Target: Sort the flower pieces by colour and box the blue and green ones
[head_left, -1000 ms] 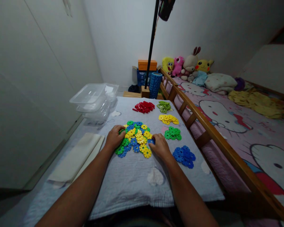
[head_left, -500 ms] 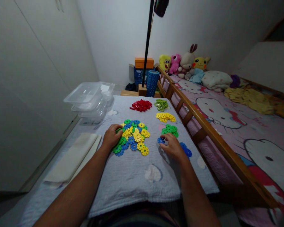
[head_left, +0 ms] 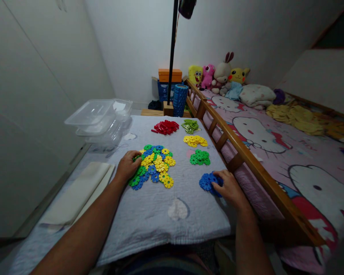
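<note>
A mixed pile of blue, yellow and green flower-shaped discs (head_left: 156, 165) lies on the grey quilted cloth (head_left: 172, 225). My left hand (head_left: 128, 166) rests on the pile's left edge, fingers curled down among the discs. My right hand (head_left: 228, 187) sits on the right side of the blue disc pile (head_left: 206, 181), fingers bent onto it and pinching a blue disc. Sorted piles lie beyond it: green (head_left: 200, 157), yellow (head_left: 194, 141), light green (head_left: 190, 126) and red (head_left: 165, 127).
Stacked clear plastic containers (head_left: 99, 118) stand at the back left, and a folded pale cloth (head_left: 74, 193) lies to the left. A wooden bed rail (head_left: 246, 160) runs along the right. A black pole (head_left: 172, 53), a blue roller (head_left: 179, 100) and plush toys (head_left: 218, 74) are behind.
My right hand carried a blue disc from the mixed pile's right edge over to the blue pile. The left hand stayed on the mixed pile. The view shifted slightly.
</note>
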Available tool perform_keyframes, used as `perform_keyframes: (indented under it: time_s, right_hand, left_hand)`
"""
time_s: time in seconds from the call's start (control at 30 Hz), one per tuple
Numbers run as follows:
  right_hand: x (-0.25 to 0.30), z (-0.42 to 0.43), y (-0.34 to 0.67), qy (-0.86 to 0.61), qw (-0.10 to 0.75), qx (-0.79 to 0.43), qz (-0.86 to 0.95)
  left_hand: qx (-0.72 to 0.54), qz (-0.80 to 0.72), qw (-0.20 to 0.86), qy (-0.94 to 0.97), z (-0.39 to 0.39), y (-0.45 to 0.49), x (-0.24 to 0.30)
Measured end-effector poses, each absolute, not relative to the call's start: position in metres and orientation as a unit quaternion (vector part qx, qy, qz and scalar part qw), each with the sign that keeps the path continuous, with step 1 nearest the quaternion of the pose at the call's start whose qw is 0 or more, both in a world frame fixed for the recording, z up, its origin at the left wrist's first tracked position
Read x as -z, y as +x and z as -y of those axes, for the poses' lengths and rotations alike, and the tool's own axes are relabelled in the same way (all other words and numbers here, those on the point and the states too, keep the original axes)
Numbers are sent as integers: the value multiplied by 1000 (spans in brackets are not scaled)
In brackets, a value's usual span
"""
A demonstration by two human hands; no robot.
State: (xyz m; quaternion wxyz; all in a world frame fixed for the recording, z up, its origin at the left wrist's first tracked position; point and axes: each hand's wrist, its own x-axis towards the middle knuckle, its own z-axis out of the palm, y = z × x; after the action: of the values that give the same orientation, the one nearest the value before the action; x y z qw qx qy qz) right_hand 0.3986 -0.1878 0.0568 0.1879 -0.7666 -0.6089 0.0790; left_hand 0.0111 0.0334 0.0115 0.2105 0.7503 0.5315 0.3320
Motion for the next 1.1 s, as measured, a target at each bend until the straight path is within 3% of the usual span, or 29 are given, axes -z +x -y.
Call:
perform_keyframes:
  time_s: [0.53, 0.83, 1.1]
  right_hand:
    - [-69, 174, 363, -717, 244, -84, 648]
    - [-71, 95, 281, -663, 144, -140, 721]
    - [-48, 52, 264, -719, 133, -111, 673]
  left_hand:
    - [-327, -531, 222, 750, -32, 10, -16]
    - [-335, -527, 233, 745, -31, 9, -17]
    - [-342, -520, 241, 745, -29, 8, -16]
